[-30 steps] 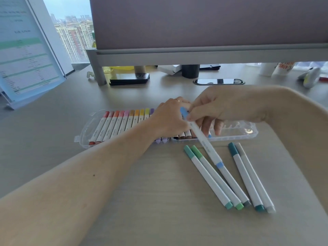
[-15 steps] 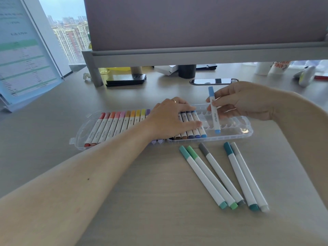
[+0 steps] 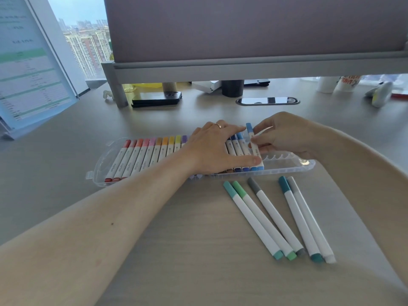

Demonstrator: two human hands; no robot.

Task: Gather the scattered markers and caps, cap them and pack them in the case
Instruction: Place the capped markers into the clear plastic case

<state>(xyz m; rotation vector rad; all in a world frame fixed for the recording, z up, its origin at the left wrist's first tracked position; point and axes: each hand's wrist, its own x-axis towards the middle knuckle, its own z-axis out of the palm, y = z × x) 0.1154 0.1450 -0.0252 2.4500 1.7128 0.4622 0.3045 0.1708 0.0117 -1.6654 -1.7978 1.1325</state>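
A clear plastic marker case (image 3: 293, 167) lies across the desk, its left part filled with a row of capped markers (image 3: 141, 157) from red to blue. My left hand (image 3: 216, 149) lies flat on the packed markers, fingers straight. My right hand (image 3: 280, 134) pinches a light blue capped marker (image 3: 250, 132) and holds it in the slot just right of the filled row. Several capped markers (image 3: 278, 217), in teal, green and grey, lie loose on the desk in front of the case. The right end of the case holds no markers.
A desk divider on a grey frame (image 3: 242, 67) spans the back. Behind the case are a black phone (image 3: 156, 98), a dark cup (image 3: 232, 87), a cable grommet (image 3: 267, 100) and white cups (image 3: 337, 83). A tilted document stand (image 3: 28, 69) stands at left.
My right hand carried the light blue marker from above the loose markers to the case and lowered it beside the blue ones. My left hand stayed on the packed row.
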